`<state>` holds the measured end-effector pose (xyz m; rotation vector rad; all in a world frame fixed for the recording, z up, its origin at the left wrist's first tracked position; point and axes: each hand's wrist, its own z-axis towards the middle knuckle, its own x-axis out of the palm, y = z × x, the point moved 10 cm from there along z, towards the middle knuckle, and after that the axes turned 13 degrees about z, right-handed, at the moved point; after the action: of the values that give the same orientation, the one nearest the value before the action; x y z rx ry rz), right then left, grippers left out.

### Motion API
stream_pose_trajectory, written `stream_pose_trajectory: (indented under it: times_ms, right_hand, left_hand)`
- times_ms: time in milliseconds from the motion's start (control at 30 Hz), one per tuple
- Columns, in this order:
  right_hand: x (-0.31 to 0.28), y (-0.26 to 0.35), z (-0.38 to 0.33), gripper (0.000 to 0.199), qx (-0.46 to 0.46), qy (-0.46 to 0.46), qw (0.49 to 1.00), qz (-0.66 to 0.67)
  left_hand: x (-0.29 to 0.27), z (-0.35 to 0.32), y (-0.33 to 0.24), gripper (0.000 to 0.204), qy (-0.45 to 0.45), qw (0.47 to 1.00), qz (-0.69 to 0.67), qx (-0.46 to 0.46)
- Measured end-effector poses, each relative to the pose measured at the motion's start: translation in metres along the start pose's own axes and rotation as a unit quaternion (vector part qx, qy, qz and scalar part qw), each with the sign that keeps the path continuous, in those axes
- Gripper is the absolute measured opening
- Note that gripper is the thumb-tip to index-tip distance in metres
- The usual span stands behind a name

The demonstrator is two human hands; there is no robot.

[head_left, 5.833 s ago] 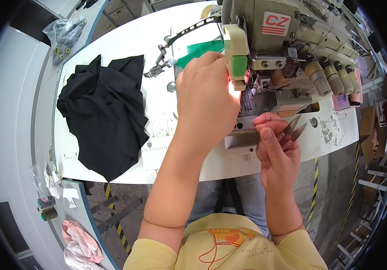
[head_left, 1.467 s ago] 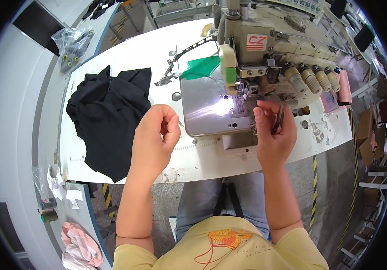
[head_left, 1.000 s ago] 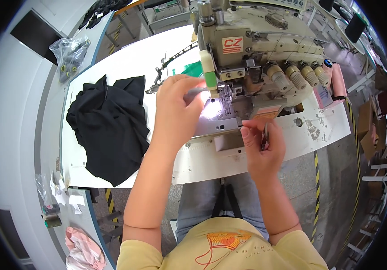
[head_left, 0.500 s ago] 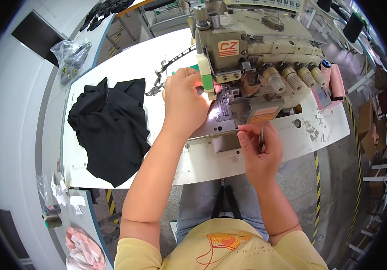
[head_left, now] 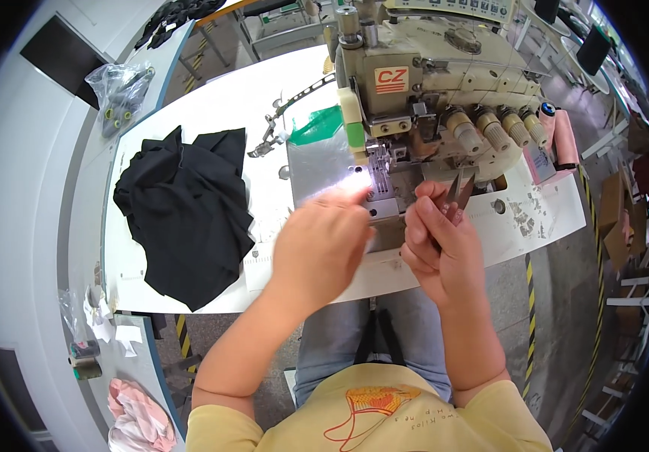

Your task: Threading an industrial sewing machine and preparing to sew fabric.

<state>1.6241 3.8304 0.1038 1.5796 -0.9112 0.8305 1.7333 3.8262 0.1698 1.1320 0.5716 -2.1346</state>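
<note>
An overlock sewing machine [head_left: 396,90] stands on the white table, its lamp lighting the metal needle plate [head_left: 379,177]. My left hand [head_left: 321,245] is in front of the plate, fingers bent toward its near edge and smeared by motion. Whether they hold anything does not show. In my right hand [head_left: 445,245], to the right of the plate, are thread snips [head_left: 460,193], their two pointed blades apart and pointing up and away from me. Left of my left hand lies crumpled black fabric [head_left: 185,215], touched by neither hand.
A green patch [head_left: 317,126] marks the metal work surface beside the needle. A black slotted arm [head_left: 294,104] extends left from the machine. Pink thread cones [head_left: 564,139] stand at the right. A side table holds a plastic bag [head_left: 119,98] and pink fabric [head_left: 140,414].
My left hand has drawn back from beside the needle toward me, uncovering the green patch. My right hand has risen slightly, and the snips' blades now point upward in plain sight.
</note>
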Motion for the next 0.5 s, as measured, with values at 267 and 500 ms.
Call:
stream_pose_trajectory:
  times_ms: [267, 500]
  right_hand:
    - [-0.023, -0.031, -0.019, 0.018, 0.095, -0.065, 0.993, -0.007]
    - [-0.027, -0.029, -0.027, 0.017, 0.066, -0.042, 0.996, -0.033]
  left_hand:
    - [-0.031, -0.010, 0.034, 0.027, -0.044, 0.980, 0.166, -0.102]
    - [-0.006, -0.004, 0.035, 0.036, 0.011, 0.986, 0.143, -0.080]
